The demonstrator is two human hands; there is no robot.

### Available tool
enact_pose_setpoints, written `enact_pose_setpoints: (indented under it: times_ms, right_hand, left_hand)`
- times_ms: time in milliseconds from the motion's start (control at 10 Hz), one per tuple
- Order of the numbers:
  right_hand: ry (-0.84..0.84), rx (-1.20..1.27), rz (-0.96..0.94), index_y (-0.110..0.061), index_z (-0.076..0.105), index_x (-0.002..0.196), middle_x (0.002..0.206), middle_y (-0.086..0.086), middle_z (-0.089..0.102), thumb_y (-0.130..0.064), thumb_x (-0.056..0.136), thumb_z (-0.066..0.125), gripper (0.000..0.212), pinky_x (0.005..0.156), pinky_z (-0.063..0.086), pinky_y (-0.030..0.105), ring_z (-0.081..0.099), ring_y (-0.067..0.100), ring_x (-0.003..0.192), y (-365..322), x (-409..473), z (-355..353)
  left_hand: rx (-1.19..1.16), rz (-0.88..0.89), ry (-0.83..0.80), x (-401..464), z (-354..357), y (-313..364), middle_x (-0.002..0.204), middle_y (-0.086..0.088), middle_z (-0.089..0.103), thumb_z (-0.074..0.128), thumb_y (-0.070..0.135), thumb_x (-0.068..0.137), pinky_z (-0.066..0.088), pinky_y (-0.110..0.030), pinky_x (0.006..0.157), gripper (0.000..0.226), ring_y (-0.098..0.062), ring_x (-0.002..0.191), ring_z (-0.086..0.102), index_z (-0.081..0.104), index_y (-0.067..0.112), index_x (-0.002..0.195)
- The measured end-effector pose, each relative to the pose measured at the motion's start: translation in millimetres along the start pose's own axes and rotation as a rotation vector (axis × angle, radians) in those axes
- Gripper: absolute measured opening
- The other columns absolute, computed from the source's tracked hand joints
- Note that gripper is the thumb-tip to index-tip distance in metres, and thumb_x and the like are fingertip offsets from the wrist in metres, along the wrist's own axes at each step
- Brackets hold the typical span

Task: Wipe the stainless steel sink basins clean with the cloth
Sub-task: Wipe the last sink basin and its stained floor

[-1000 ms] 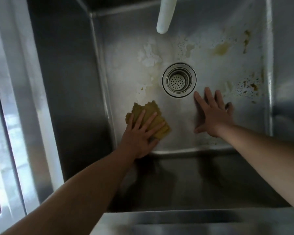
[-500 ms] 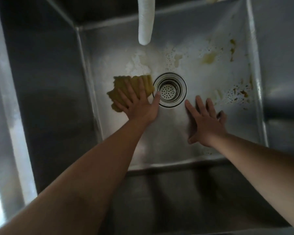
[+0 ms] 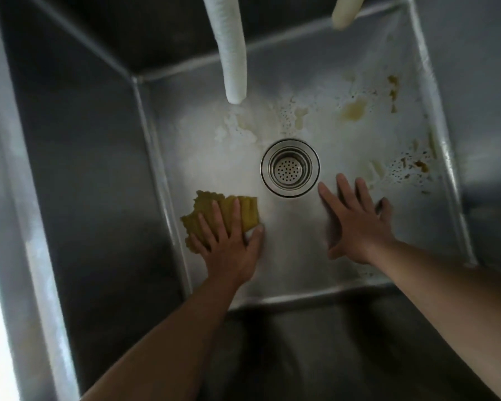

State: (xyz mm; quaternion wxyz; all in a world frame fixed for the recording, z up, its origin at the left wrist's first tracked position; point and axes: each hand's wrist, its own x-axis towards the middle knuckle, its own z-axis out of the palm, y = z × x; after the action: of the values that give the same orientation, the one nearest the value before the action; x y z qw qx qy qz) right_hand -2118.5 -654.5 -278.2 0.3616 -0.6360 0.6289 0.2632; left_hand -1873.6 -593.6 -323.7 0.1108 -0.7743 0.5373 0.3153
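Head camera looks straight down into the deep stainless steel sink basin [image 3: 301, 256], and both bare hands are on its floor. Left hand [image 3: 229, 244] lies flat, fingers straight and slightly spread, pressing down on the crumpled mustard-yellow cloth [image 3: 211, 209]. That cloth sits on the basin floor near the left wall, to the lower left of the round perforated metal drain strainer [image 3: 289, 167]; most of it pokes out beyond the fingertips and to the left of the hand, while the thumb rests on bare steel just beside the cloth's right edge. Right hand [image 3: 356, 224] is planted palm-down on the floor too, fingers splayed wide, holding nothing, its index fingertip just beside the rim of the strainer. The two hands are well apart, with a strip of bare metal between them.

Up above, a white ribbed hose [image 3: 232, 53] hangs down over the back of the basin, its tip above a patch of whitish residue [image 3: 237, 125]. A second pale hose end [image 3: 344, 13] peeks in at the top right. Yellow-brown stains [image 3: 355, 111] sit at the far right corner, and dark brown specks [image 3: 411, 166] dot the floor near the right wall.
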Motion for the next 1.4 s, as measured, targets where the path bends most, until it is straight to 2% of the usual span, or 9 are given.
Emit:
enact_pose_setpoints:
  times_ms: [200,400,500,600,700,900,1100,1300,1400]
  right_hand:
    - [0.009,-0.023,0.005,-0.058,-0.042,0.132,0.137,-0.019,-0.057,-0.049,0.057,0.089,0.150,0.114,0.002,0.066,-0.033,0.022,0.146,3,4,5]
    - [-0.014,-0.018,0.001,-0.061,-0.043,0.129,0.139,-0.021,-0.057,-0.054,0.053,0.088,0.152,0.113,-0.002,0.067,-0.040,0.017,0.140,7,7,6]
    - [-0.029,-0.020,-0.001,-0.061,-0.043,0.129,0.137,-0.021,-0.058,-0.053,0.054,0.087,0.150,0.112,-0.005,0.067,-0.045,0.016,0.135,8,7,4]
    - [-0.040,-0.020,0.003,-0.061,-0.042,0.130,0.136,-0.021,-0.059,-0.055,0.054,0.086,0.149,0.112,-0.005,0.067,-0.045,0.016,0.134,7,6,2]
    - [-0.042,-0.017,0.006,-0.060,-0.041,0.131,0.140,-0.019,-0.057,-0.053,0.055,0.086,0.148,0.112,-0.005,0.067,-0.045,0.017,0.135,6,5,0]
    - [-0.040,-0.007,0.008,-0.060,-0.042,0.130,0.140,-0.019,-0.057,-0.048,0.055,0.087,0.150,0.111,-0.008,0.068,-0.047,0.018,0.134,9,8,6]
    - [-0.035,0.014,-0.011,-0.055,-0.043,0.133,0.142,-0.016,-0.057,-0.052,0.056,0.086,0.150,0.109,-0.014,0.068,-0.055,0.020,0.128,12,12,14]
    - [-0.012,0.030,-0.032,-0.052,-0.044,0.133,0.146,-0.010,-0.054,-0.051,0.061,0.085,0.148,0.110,-0.016,0.070,-0.047,0.027,0.137,13,13,16]
    - [-0.003,0.032,-0.035,-0.052,-0.045,0.132,0.146,-0.009,-0.054,-0.051,0.061,0.085,0.149,0.110,-0.015,0.071,-0.047,0.028,0.137,12,14,16]
  left_hand:
    - [-0.235,-0.361,0.144,115,-53,61,0.160,-0.002,-0.036,0.016,0.087,0.079,-0.036,-0.059,0.098,0.095,-0.037,0.144,-0.035,-0.028,0.041,0.150]
    - [-0.270,-0.224,0.191,180,-103,117,0.164,-0.004,-0.024,0.010,0.096,0.060,-0.045,-0.055,0.081,0.111,-0.040,0.142,-0.034,-0.006,0.043,0.156]
    - [-0.103,-0.020,0.099,165,-90,121,0.162,-0.002,-0.031,0.007,0.095,0.066,-0.048,-0.053,0.079,0.101,-0.036,0.144,-0.036,-0.021,0.047,0.150]
    - [-0.012,0.162,0.030,119,-54,105,0.157,0.009,-0.040,0.006,0.090,0.075,-0.041,-0.051,0.096,0.080,-0.028,0.144,-0.038,-0.035,0.059,0.136]
    - [0.000,0.115,0.009,90,-37,90,0.158,0.012,-0.038,0.004,0.087,0.077,-0.033,-0.055,0.105,0.077,-0.026,0.145,-0.036,-0.031,0.060,0.139]
    - [-0.323,-0.329,0.156,131,-79,108,0.163,-0.002,-0.030,0.018,0.077,0.088,-0.022,-0.060,0.112,0.082,-0.034,0.148,-0.029,-0.012,0.042,0.155]
    - [-0.240,-0.139,0.180,198,-131,126,0.167,-0.010,-0.010,0.021,0.068,0.095,-0.014,-0.049,0.120,0.083,-0.034,0.153,-0.012,0.001,0.021,0.160]
    - [-0.130,0.028,0.081,188,-92,191,0.162,0.005,-0.031,0.013,0.088,0.074,-0.041,-0.058,0.086,0.086,-0.034,0.146,-0.033,-0.014,0.054,0.148]
    - [-0.014,0.148,0.043,167,-69,207,0.160,0.009,-0.034,0.013,0.085,0.079,-0.045,-0.051,0.083,0.080,-0.031,0.146,-0.034,-0.018,0.056,0.147]
